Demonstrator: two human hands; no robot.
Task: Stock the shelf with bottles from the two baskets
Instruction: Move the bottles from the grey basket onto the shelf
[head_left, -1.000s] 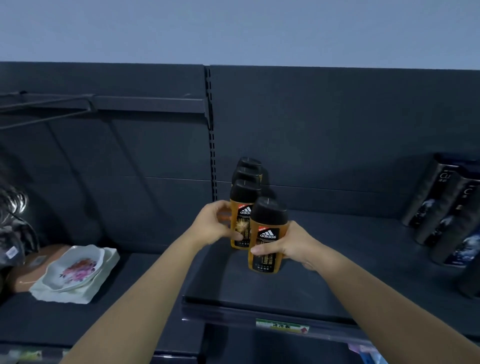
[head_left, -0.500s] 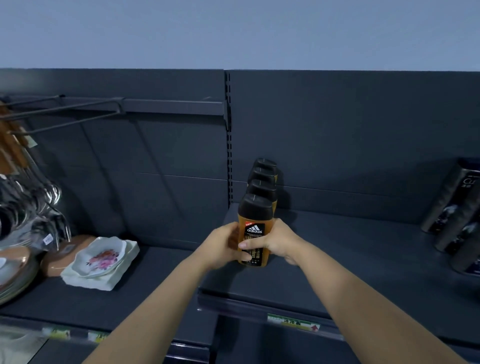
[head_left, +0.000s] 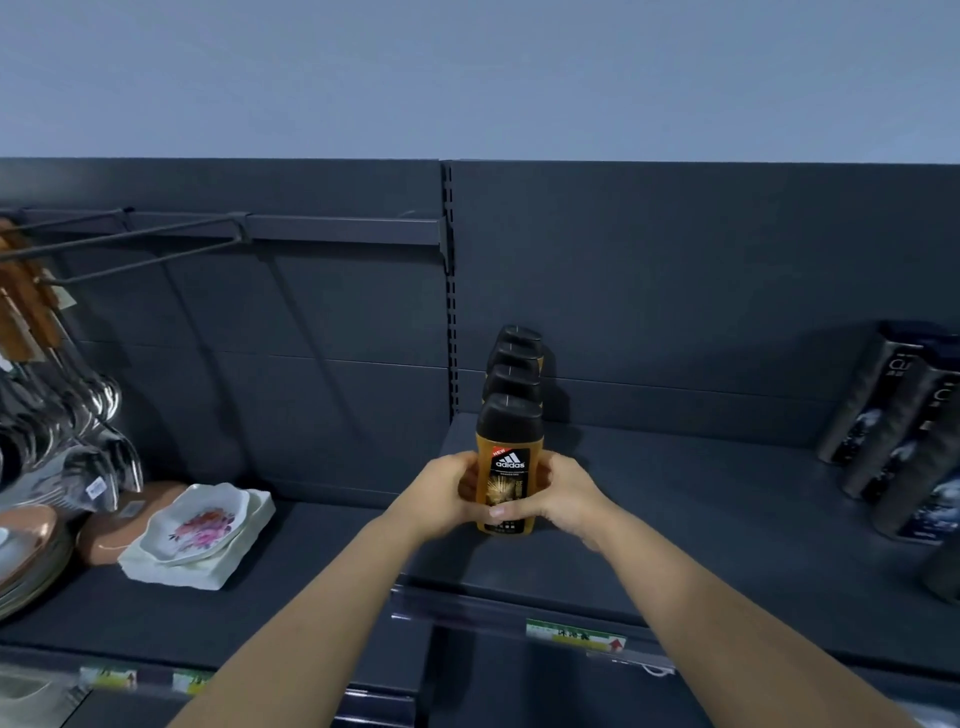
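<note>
An orange bottle (head_left: 509, 467) with a black cap and an Adidas label stands upright on the dark shelf (head_left: 701, 519), at the front of a single-file row. Behind it, three more orange bottles (head_left: 514, 358) of the same kind line up toward the back panel; mostly their black caps show. My left hand (head_left: 441, 493) wraps the front bottle's left side and my right hand (head_left: 561, 499) wraps its right side, both low on the body. The two baskets are out of view.
Tall dark bottles (head_left: 904, 436) lean at the shelf's right end. On the lower left shelf lie white floral dishes (head_left: 200, 525), a brown bowl (head_left: 124, 525) and stacked plates (head_left: 26, 551). Metal utensils (head_left: 78, 421) hang from hooks (head_left: 130, 239) at left. A price label (head_left: 574, 635) marks the shelf edge.
My right hand has brought the front bottle left into line with the row and set it on the shelf. My left hand has shifted from the bottle behind onto this one.
</note>
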